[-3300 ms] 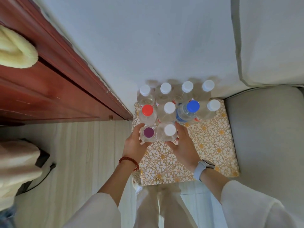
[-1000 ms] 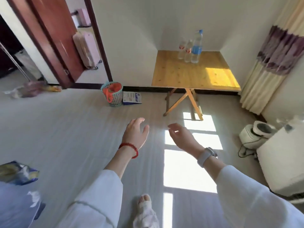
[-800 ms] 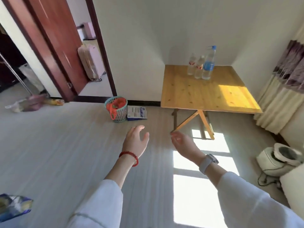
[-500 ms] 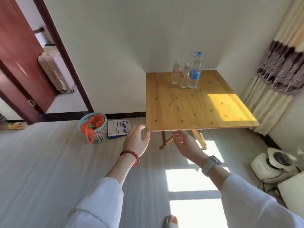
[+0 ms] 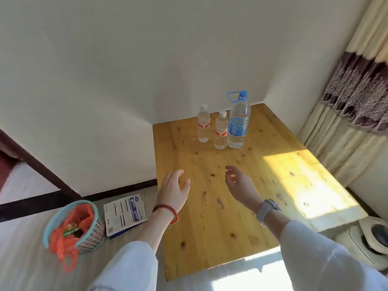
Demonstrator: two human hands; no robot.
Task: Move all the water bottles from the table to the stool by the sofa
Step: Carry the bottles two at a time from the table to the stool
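Observation:
Three water bottles stand upright at the far end of the wooden table (image 5: 220, 206), close to the wall. A small red-labelled bottle (image 5: 203, 126) is on the left, a second small red-labelled bottle (image 5: 221, 130) in the middle, and a tall blue-capped bottle (image 5: 238, 122) on the right. My left hand (image 5: 174, 189) and my right hand (image 5: 240, 184) hover over the table's middle, both empty with fingers spread, well short of the bottles. The stool and sofa are out of view.
A teal waste basket (image 5: 74, 226) with an orange bag stands on the floor left of the table, next to a white printed packet (image 5: 124, 212). Curtains (image 5: 354, 114) hang at the right. A white appliance (image 5: 371, 238) sits on the floor by the table's right corner.
I left the stool, where both hands were on bottles, and crossed the room. The table has come close, and my empty hands now reach over its top.

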